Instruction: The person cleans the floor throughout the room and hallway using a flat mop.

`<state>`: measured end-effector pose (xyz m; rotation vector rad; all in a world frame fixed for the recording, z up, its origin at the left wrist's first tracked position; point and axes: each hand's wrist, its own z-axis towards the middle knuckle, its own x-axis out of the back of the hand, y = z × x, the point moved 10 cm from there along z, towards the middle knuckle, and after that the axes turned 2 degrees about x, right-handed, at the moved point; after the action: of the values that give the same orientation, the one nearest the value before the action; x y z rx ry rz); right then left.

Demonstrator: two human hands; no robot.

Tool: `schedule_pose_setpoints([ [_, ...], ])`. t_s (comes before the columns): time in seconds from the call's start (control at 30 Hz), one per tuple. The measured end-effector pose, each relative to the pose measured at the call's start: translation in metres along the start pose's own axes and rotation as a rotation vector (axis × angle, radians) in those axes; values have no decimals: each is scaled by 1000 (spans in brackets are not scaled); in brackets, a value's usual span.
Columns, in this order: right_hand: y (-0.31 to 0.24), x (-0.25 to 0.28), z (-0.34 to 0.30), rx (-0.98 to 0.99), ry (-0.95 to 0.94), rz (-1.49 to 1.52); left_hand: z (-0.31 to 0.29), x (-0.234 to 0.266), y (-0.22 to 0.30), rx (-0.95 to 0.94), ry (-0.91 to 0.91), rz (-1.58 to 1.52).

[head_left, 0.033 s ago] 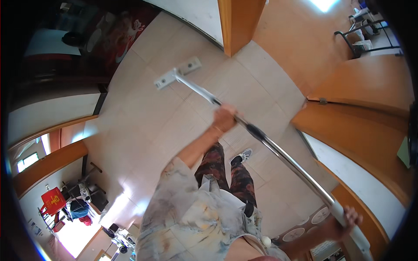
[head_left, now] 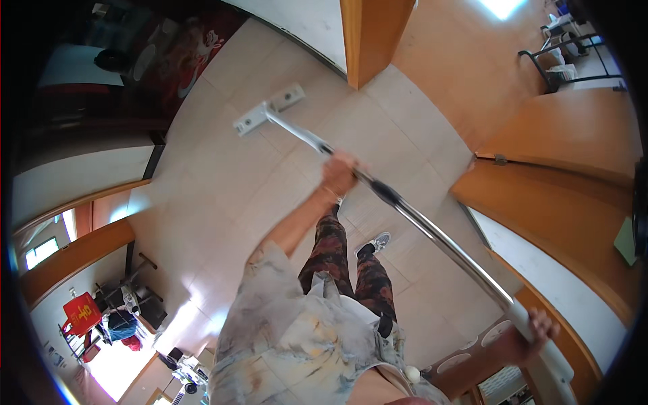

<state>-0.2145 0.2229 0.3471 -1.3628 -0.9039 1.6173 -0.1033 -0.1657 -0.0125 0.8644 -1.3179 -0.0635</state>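
Note:
A mop (head_left: 445, 241) slants across the view, with a shiny metal pole and a thick white upper handle. Its flat, pale rectangular head (head_left: 253, 119) is over the tiled floor ahead of me; its underside is hidden. My left hand (head_left: 339, 173) is closed around the lower pole, just above the white neck. Farther right and nearer my body, my right hand (head_left: 535, 337) is wrapped around the white upper handle. Below the left hand show my patterned trousers and a grey shoe (head_left: 382, 241).
An orange-brown door frame edge (head_left: 368, 40) stands ahead, and a wooden door (head_left: 560, 135) is on the right. Dark furniture (head_left: 101, 115) fills the far left. A red bag (head_left: 82, 314) and clutter are at the lower left. A metal rack (head_left: 540, 64) stands at the far right.
The mop head has shifted slightly left and away from me. My left hand has moved the same way with the pole, while my right hand has barely moved.

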Motion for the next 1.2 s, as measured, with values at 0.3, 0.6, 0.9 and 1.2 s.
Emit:
schedule_pose_setpoints([
  [0.3,304,-214,-2,-113,-313,95,188,87,-288,481,283,311],
  [0.6,360,-248,15,-218,-252,36,251,69,-312,545,197,292],
  [0.9,250,-99,10,-223,-14,-60,201,-51,-177,126,-213,377],
  [1.2,108,106,-44,-185,178,-210,48,-149,21,-192,-441,278],
])
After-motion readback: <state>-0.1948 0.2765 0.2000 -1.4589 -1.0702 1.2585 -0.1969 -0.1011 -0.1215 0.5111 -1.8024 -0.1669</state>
